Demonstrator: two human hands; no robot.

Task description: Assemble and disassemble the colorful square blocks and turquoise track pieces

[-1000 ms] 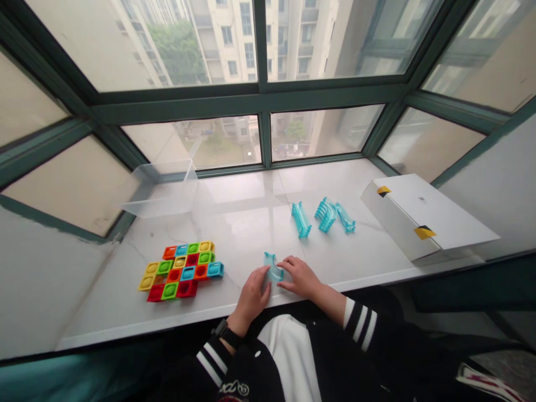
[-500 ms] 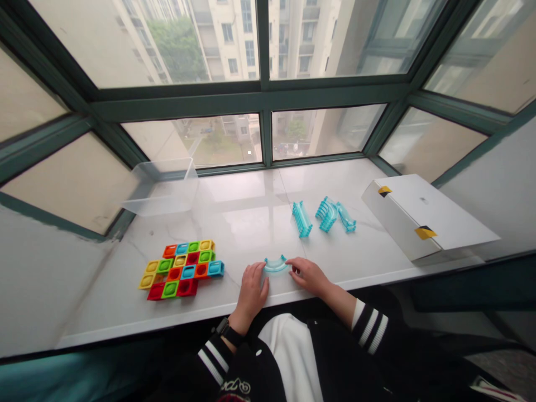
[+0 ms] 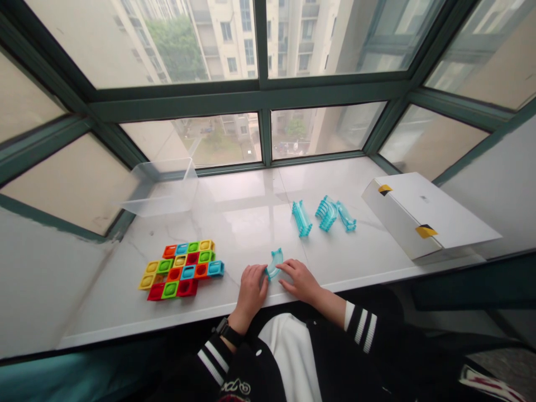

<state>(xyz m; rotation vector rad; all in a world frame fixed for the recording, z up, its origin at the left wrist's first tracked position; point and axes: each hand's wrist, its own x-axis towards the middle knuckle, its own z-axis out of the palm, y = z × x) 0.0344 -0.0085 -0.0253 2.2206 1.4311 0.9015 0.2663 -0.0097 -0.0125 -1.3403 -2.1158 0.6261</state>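
Note:
A curved, translucent blue track piece [image 3: 275, 261] lies on the white counter in front of me, tilted with one end pointing away. My left hand [image 3: 252, 286] pinches its near end at the lower left. On its right side, the fingertips of my right hand [image 3: 300, 280] grip the piece. Behind these sit a straight blue track stack [image 3: 302, 219], a stack of curved blue tracks [image 3: 327, 213] and another blue track piece [image 3: 347, 216]. Coloured cube blocks [image 3: 181, 269] form a flat cluster to the left of my left hand.
A clear plastic bin [image 3: 167, 206] stands at the back left by the window. At the right is a white box [image 3: 435, 215] with black-and-yellow tape tabs. The counter's front edge [image 3: 167, 319] runs close to my body.
The curved track piece has swung upright from lying crosswise, its right end now pointing away from me. My right hand has moved left with it; my left hand has barely moved.

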